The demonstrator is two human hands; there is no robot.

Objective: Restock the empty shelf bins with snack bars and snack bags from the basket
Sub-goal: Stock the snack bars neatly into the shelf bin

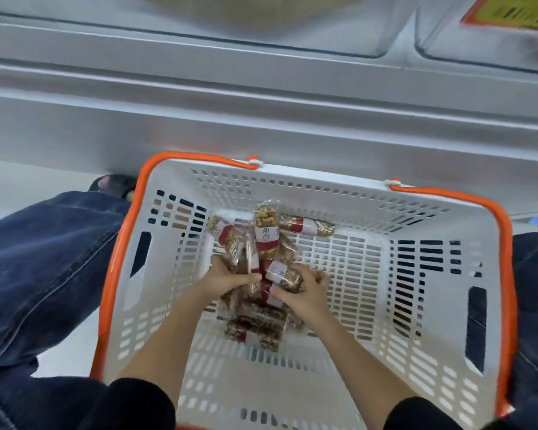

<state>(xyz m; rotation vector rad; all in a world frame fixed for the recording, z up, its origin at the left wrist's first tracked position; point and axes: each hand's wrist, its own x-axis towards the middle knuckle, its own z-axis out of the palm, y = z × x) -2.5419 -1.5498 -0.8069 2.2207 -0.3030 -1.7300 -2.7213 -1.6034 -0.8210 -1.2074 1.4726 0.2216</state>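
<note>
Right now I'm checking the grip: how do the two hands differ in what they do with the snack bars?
The left hand grips a bunch of snack bars standing up and tilted; the right hand curls over a single bar lying nearly flat. The left hand sits nearer the basket's left wall, the right nearer its middle. Both reach into the white basket with bare forearms.

Snack bars [263, 274] piled in basket [416, 305], basket between knees, shelf [261, 119] apparently behind
</note>
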